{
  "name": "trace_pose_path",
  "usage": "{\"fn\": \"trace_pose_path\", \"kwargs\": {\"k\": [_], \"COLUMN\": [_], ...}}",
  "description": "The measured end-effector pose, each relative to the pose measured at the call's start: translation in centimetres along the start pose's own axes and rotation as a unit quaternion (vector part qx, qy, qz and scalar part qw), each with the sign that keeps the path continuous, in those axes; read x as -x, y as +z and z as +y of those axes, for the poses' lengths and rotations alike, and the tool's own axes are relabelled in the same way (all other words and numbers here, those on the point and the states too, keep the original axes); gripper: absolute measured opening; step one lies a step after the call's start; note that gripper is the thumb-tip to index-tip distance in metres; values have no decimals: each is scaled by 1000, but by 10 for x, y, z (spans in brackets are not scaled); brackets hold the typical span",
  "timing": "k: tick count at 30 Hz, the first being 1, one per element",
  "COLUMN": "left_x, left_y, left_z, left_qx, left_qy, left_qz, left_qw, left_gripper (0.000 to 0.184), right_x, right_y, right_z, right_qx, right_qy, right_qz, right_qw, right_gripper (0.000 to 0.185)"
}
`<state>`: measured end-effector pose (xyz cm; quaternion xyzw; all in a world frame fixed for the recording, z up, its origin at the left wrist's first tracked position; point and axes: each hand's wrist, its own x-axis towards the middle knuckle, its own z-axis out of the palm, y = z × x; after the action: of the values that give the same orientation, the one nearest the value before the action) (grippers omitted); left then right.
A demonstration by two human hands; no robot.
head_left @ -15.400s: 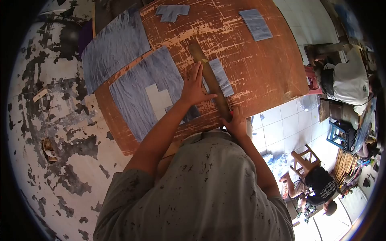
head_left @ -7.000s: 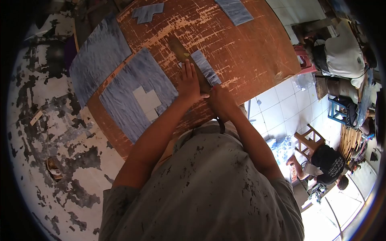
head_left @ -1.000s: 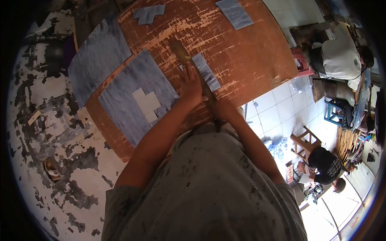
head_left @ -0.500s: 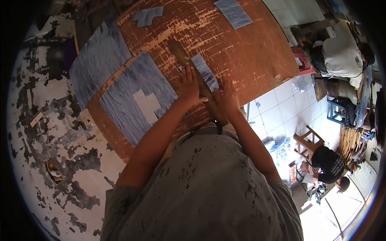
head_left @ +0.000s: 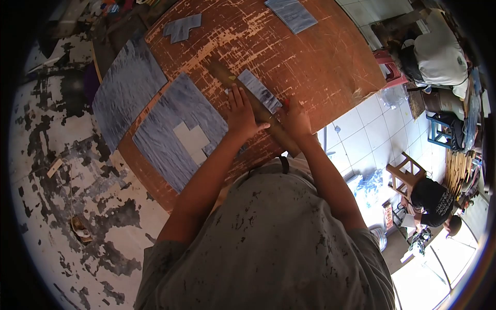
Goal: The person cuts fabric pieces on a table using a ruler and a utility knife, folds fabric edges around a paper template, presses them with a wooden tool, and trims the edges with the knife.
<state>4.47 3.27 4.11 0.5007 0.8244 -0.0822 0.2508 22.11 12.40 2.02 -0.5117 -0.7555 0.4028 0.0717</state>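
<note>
My left hand (head_left: 242, 116) lies on a long brown straightedge (head_left: 220, 71), fingers stretched out and the thumb spread towards the right. Beside the straightedge is a narrow blue-grey streaked piece of sheet (head_left: 260, 92). At its near end my right hand (head_left: 296, 121) is closed on a small tool with a red handle (head_left: 287, 102), which looks like a cutter; most of it is hidden in the fingers. Left of my hands lies a larger blue-grey sheet (head_left: 173, 124) with a pale stepped piece (head_left: 191, 142) on it.
The scratched brown tabletop (head_left: 320, 67) also bears another large streaked sheet (head_left: 126, 88), a notched offcut (head_left: 182, 28) and a rectangular piece (head_left: 292, 14). At the right are a wooden stool (head_left: 407, 173), a person in black (head_left: 433, 201) and a person in a pale shirt (head_left: 439, 59).
The view has tilted slightly. My right hand has shifted a little up by the narrow piece's near end, still closed on the red-handled tool. My left hand stays on the straightedge.
</note>
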Motion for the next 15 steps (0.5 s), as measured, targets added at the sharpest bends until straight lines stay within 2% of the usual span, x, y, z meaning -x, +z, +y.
{"fn": "trace_pose_path", "kwargs": {"k": [4,6,9,12,15], "left_x": [-1,-1,0,0,0], "left_y": [-1,-2,-5,-8,-8], "left_z": [2,1,4,4,4], "left_qx": [-17,-18,-16,-9,-17], "left_qy": [-6,-3,-13,-14,-15], "left_qz": [-12,-11,-18,-27,-30], "left_qw": [1000,1000,1000,1000,999], "left_gripper": [159,159,157,157,157], "right_x": [16,18,22,20,18], "right_y": [-14,-5,-10,-6,-7], "right_z": [-22,-21,-33,-34,-35], "right_qx": [-14,41,76,55,60], "right_qy": [47,-8,5,43,35], "right_qz": [-48,-141,-179,-177,-188], "right_qw": [998,989,981,982,980], "right_gripper": [36,39,41,40,40]}}
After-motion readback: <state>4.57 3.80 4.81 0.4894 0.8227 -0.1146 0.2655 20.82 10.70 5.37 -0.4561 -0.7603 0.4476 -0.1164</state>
